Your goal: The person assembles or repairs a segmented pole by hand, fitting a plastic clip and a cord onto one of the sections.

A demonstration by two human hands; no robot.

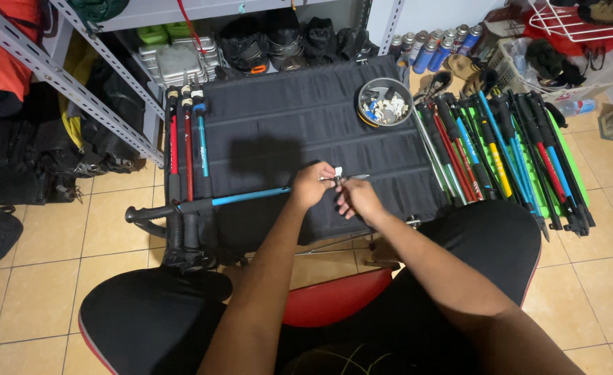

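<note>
Three poles [187, 139] lay at left edge of black ribbed fabric worktop [299, 104], foam grips dark. Blue pole [244, 197] lay crosswise on worktop; left hand [311, 185] curled round its tip. Right hand [357, 197] pinched small white part [337, 171], shape unclear. Round metal bowl [384, 101] held pale bits. Pole bundle [508, 153] lay right, on green mat.

— What's that across the dark mat?

— A trekking pole [230, 198], blue shaft, black curved grip at the far left end. It lies nearly level, tilting up slightly to the right.

— And the right end?

— It's held in both hands, with a small white clip [337, 171] at the tip and a thin metal piece poking out beyond.
</note>
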